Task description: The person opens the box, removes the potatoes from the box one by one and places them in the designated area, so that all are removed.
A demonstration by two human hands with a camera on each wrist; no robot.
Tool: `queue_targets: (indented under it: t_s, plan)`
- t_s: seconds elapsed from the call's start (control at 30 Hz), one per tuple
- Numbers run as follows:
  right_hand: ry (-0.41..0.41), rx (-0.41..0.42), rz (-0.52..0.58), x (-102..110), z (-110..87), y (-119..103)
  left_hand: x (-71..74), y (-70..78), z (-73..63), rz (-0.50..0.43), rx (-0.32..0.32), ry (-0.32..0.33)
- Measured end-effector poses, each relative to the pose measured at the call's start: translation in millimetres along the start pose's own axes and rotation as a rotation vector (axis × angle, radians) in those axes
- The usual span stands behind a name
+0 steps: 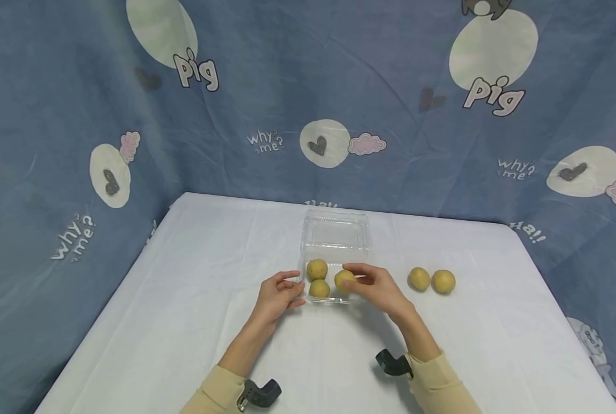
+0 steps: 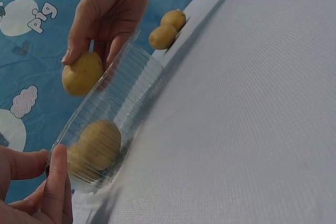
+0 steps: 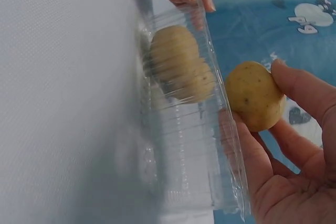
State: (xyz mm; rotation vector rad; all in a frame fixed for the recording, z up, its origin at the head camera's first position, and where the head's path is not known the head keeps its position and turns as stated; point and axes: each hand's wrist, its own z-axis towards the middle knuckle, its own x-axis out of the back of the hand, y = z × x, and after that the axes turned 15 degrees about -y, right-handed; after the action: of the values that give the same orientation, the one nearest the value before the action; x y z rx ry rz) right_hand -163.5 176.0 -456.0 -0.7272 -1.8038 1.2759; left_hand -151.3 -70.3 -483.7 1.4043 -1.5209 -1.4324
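Note:
An open clear plastic clamshell box (image 1: 335,300) sits on the table with its lid (image 1: 336,231) folded back. Two round yellow potatoes (image 1: 316,269) rest in its left side, seen through the ribbed wall in both wrist views. My left hand (image 1: 281,296) pinches the left rim of the box between thumb and fingers. With thumb and fingertips my right hand (image 1: 376,288) grips another potato (image 3: 254,96), held just above the rim over the right half of the box.
Two more potatoes (image 1: 431,280) lie side by side on the white tablecloth (image 1: 225,247), right of the right hand. Behind the table hangs a blue printed curtain (image 1: 256,103).

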Motion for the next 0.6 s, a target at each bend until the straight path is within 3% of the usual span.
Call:
queue_targets:
  t_s: [0.6]
  plan:
    - [-0.018,-0.010,0.053,11.1,-12.0,1.1,0.2,-0.6,-0.1,-0.002,0.004,0.004]
